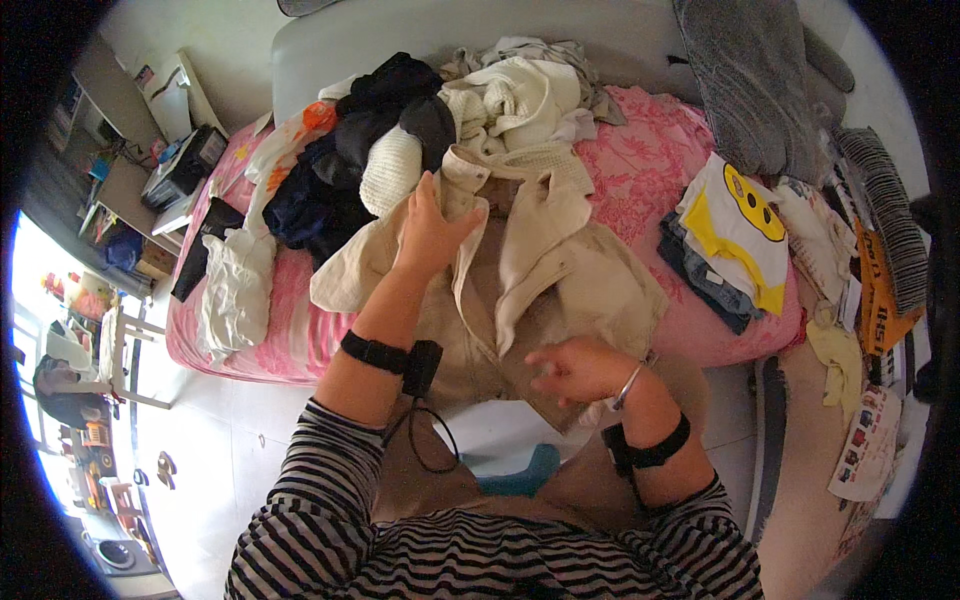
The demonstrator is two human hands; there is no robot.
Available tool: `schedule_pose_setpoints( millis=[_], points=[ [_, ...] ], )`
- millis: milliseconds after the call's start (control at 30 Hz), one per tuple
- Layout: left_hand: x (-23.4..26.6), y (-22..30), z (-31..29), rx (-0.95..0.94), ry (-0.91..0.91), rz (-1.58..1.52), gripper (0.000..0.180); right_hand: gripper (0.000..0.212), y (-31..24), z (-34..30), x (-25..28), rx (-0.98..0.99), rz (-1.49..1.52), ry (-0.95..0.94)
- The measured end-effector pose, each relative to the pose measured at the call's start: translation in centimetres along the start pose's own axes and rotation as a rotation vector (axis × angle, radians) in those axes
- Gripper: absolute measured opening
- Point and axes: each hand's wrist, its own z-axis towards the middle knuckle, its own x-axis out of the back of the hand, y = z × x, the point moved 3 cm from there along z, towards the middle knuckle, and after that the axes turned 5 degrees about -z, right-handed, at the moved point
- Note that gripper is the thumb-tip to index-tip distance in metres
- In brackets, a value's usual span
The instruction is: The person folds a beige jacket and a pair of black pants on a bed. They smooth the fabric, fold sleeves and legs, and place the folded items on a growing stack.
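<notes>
A beige jacket (pixel 590 290) lies spread on the near edge of the bed, its front parted and its collar pointing away from me. My left hand (pixel 432 232) rests on its left side near the collar, fingers stretched and thumb apart. Over the jacket's lower right part, by the hem, is my right hand (pixel 588 370), loosely bent with fingers apart and nothing visible in it. Whether the right fingertips touch the cloth I cannot tell. Each forearm wears a black strap with a small device.
Dark clothes (pixel 330 190) and white knitwear (pixel 525 95) are heaped beyond the jacket on the pink bedsheet (pixel 640 150). At right sit a yellow-and-white shirt (pixel 735 220) and folded jeans (pixel 700 275). A white garment (pixel 238 290) lies at left. A grey blanket (pixel 745 90) hangs at the back right.
</notes>
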Motion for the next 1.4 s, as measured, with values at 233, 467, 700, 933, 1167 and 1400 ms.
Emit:
schedule_pose_setpoints(
  millis=[233, 467, 700, 933, 1167, 1400],
  points=[
    [-1.2, -1.2, 1.7, 0.058, 0.081, -0.192, 0.095, 0.044, 2.4, 4.4, 5.8, -0.061, 0.648, 0.627],
    [-1.4, 1.0, 3.8, -0.117, 0.042, -0.102, 0.071, 0.040, 5.5, 11.5, 11.6, -0.102, 0.340, 0.966],
    [-1.7, 0.5, 3.4, -0.121, -0.006, 0.160, 0.041, 0.034, 7.5, 12.2, 11.1, 0.197, 1.305, 0.934],
    [0.2, -0.6, 3.9, -0.062, 0.152, -0.082, 0.026, 0.035, 8.5, 9.1, 12.4, 0.261, 1.530, 0.767],
    [1.4, -2.0, 4.3, 0.238, 0.202, -0.593, 0.011, 0.030, 9.8, 7.4, 13.2, 0.204, 1.656, 0.818],
    [4.4, -2.0, 4.3, 0.299, 0.047, -0.786, 0.025, 0.030, 8.4, 6.3, 14.0, 0.187, 1.582, 0.837]
  ],
)
